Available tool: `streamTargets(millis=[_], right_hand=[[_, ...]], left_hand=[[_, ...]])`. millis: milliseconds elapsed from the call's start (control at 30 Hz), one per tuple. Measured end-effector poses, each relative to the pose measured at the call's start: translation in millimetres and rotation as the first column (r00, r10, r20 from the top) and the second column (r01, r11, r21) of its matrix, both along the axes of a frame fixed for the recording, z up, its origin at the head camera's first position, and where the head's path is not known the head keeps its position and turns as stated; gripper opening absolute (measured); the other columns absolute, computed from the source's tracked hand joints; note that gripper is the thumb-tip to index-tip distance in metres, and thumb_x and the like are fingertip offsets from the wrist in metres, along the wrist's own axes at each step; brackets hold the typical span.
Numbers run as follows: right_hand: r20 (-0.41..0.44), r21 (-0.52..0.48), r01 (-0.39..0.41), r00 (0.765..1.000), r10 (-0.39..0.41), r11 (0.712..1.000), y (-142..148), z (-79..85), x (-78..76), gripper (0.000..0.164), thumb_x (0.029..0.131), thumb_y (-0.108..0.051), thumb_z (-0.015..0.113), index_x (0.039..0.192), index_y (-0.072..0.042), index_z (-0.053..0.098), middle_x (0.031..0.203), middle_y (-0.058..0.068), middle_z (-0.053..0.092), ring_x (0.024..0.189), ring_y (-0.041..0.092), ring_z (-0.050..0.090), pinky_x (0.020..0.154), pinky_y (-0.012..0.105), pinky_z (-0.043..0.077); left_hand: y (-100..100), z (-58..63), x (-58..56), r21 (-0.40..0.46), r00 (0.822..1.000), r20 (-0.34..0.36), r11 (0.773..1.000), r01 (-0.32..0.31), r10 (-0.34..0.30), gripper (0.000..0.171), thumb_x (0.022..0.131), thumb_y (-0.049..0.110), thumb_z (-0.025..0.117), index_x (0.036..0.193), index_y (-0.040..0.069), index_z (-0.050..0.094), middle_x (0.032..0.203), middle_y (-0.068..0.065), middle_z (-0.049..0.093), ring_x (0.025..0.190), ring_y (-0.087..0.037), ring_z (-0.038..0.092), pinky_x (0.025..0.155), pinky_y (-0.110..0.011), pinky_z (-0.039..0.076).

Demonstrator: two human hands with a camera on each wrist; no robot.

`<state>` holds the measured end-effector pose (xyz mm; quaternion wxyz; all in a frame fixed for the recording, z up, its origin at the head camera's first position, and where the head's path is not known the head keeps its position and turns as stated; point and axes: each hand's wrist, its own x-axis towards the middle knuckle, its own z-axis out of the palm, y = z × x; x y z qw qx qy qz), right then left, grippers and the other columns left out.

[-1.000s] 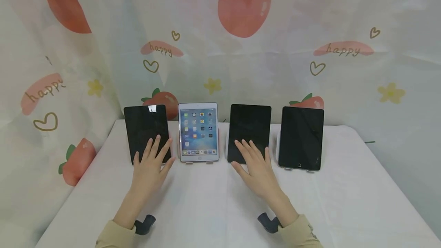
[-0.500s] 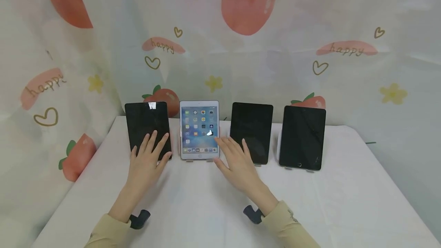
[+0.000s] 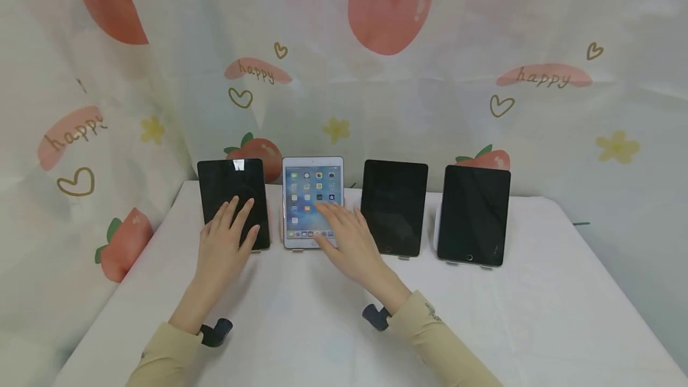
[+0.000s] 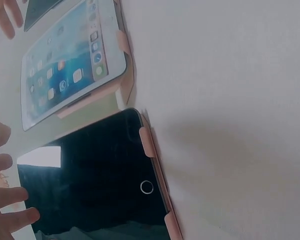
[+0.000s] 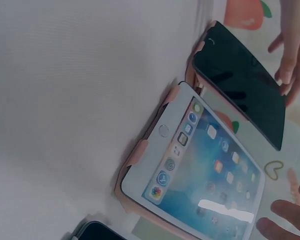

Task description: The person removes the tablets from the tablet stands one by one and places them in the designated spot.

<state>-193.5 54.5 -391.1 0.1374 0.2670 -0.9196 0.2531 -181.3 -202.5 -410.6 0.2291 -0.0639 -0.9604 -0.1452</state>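
Four tablets would be too exact, so: several tablets lean on stands in a row. My left hand is in front of the leftmost black-screened tablet, its fingers spread and relaxed, holding nothing. In the left wrist view its fingertips appear apart from the glass. My right hand is before the white tablet, whose lit screen shows app icons. Its fingers are extended and grip nothing. Whether they touch the screen I cannot tell. The hand covers the screen's lower right part.
Right of the white tablet stand a dark tablet and another dark tablet. Pink stand clips hold the lower edges. A white cloth covers the table; a fruit-patterned curtain hangs behind.
My right hand has moved left, from the third tablet to in front of the white one. My left hand has shifted slightly left and up, still before the leftmost tablet.
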Motion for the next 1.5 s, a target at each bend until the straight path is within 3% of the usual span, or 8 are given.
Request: streamTargets(millis=[167, 333, 533, 767, 967, 1200, 1500], right_hand=[[-0.024, -0.01, -0.039, 0.999, 0.039, 0.999, -10.7, 5.2, -6.9, 0.055, 0.095, -0.032, 0.057, 0.146, -0.019, 0.039, 0.148, 0.006, 0.046, 0.139, 0.027, 0.04, 0.119, 0.055, 0.019], [-0.032, -0.023, -0.074, 0.997, 0.073, 0.997, -21.5, 9.2, -13.6, 0.056, 0.094, -0.029, 0.06, 0.145, -0.019, 0.04, 0.146, 0.005, 0.049, 0.136, 0.025, 0.044, 0.116, 0.056, 0.027], [-0.004, -0.046, -0.115, 0.993, 0.115, 0.992, -34.9, 13.7, -20.5, 0.055, 0.094, -0.027, 0.061, 0.144, -0.016, 0.041, 0.145, 0.006, 0.05, 0.134, 0.025, 0.047, 0.116, 0.052, 0.031], [0.068, -0.081, -0.127, 0.989, 0.133, 0.989, -45.8, 15.3, -29.7, 0.056, 0.094, -0.027, 0.06, 0.146, -0.018, 0.04, 0.145, 0.005, 0.049, 0.132, 0.025, 0.048, 0.111, 0.046, 0.039], [0.134, -0.118, -0.145, 0.978, 0.16, 0.982, -54.8, 14.6, -38.8, 0.057, 0.095, -0.027, 0.06, 0.147, -0.018, 0.038, 0.149, 0.005, 0.045, 0.137, 0.026, 0.044, 0.113, 0.047, 0.037], [0.139, -0.061, -0.163, 0.976, 0.17, 0.985, -69.0, 14.4, -49.4, 0.056, 0.094, -0.025, 0.06, 0.146, -0.019, 0.039, 0.15, 0.003, 0.045, 0.137, 0.024, 0.044, 0.112, 0.042, 0.039], [0.156, -0.046, -0.157, 0.974, 0.162, 0.987, -87.6, 21.6, -58.8, 0.058, 0.095, -0.023, 0.059, 0.148, -0.02, 0.035, 0.15, 0.004, 0.043, 0.136, 0.024, 0.044, 0.109, 0.043, 0.042]], left_hand=[[-6.8, -1.4, -4.9, 0.056, 0.995, -0.097, 0.998, 0.03, -0.025, 0.051, 0.096, 0.026, 0.056, 0.143, 0.013, 0.042, 0.148, -0.021, 0.04, 0.135, -0.042, 0.037, 0.099, -0.068, 0.037], [-13.0, -3.5, -9.1, 0.091, 0.976, -0.214, 0.994, 0.062, -0.041, 0.047, 0.094, 0.019, 0.059, 0.138, 0.009, 0.049, 0.142, -0.02, 0.048, 0.127, -0.041, 0.045, 0.094, -0.063, 0.042], [-19.7, -1.7, -14.2, 0.104, 0.961, -0.274, 0.992, 0.069, -0.038, 0.045, 0.092, 0.015, 0.061, 0.135, 0.006, 0.052, 0.137, -0.021, 0.052, 0.123, -0.043, 0.049, 0.086, -0.063, 0.045], [-24.3, -1.7, -19.5, 0.221, 0.973, -0.23, 0.974, 0.059, -0.007, 0.042, 0.094, 0.015, 0.059, 0.134, 0.005, 0.053, 0.136, -0.021, 0.052, 0.123, -0.042, 0.049, 0.092, -0.063, 0.044], [-30.5, -4.1, -25.3, 0.303, 0.979, -0.202, 0.952, 0.04, 0.023, 0.04, 0.095, 0.016, 0.056, 0.134, 0.005, 0.052, 0.135, -0.021, 0.052, 0.123, -0.04, 0.048, 0.099, -0.061, 0.041], [-39.9, -1.2, -34.7, 0.419, 0.981, -0.177, 0.908, 0.004, 0.078, 0.041, 0.098, 0.016, 0.052, 0.136, 0.004, 0.049, 0.136, -0.023, 0.05, 0.128, -0.04, 0.044, 0.104, -0.061, 0.037], [-50.4, -0.7, -46.5, 0.536, 0.969, -0.18, 0.843, -0.045, 0.167, 0.036, 0.099, 0.011, 0.048, 0.134, 0.003, 0.051, 0.129, -0.023, 0.053, 0.113, -0.036, 0.053, 0.087, -0.052, 0.051]])
